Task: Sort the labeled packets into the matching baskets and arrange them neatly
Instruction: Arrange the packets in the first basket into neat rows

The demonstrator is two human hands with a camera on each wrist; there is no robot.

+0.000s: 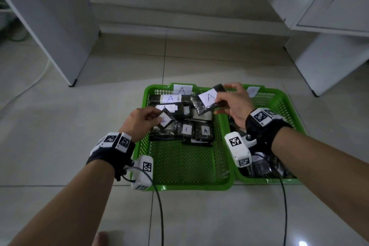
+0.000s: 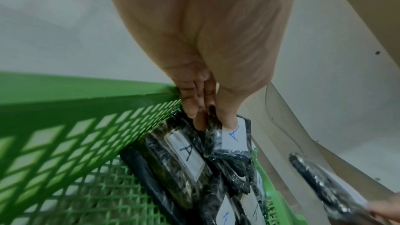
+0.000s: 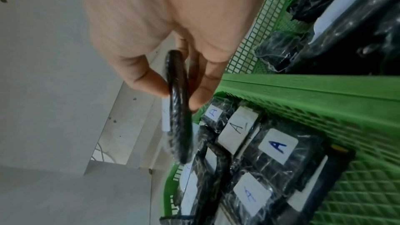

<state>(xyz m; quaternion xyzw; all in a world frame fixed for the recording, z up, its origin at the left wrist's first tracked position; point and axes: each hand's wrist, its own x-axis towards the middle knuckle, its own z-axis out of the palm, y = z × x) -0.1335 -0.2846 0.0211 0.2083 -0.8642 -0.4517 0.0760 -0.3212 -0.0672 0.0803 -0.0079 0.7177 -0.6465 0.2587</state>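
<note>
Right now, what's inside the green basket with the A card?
The A basket holds black packets with white A labels, crowded at its far end; its near mesh floor is bare. Lower layers are covered. The left hand and right hand each hold another.

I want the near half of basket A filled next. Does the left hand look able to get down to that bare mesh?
Probably yes. The left hand hovers over basket A, whose near half is bare mesh. Nothing lies between, but it pinches a packet, so it can only set that one down.

I see two baskets side by side on the floor (image 1: pixel 60 106): basket A (image 1: pixel 179 166) left, basket B (image 1: pixel 279 102) right, touching. Packets (image 1: pixel 199 132) fill basket A's far half. Cabinets (image 1: pixel 50 16) stand behind, left and right.
</note>
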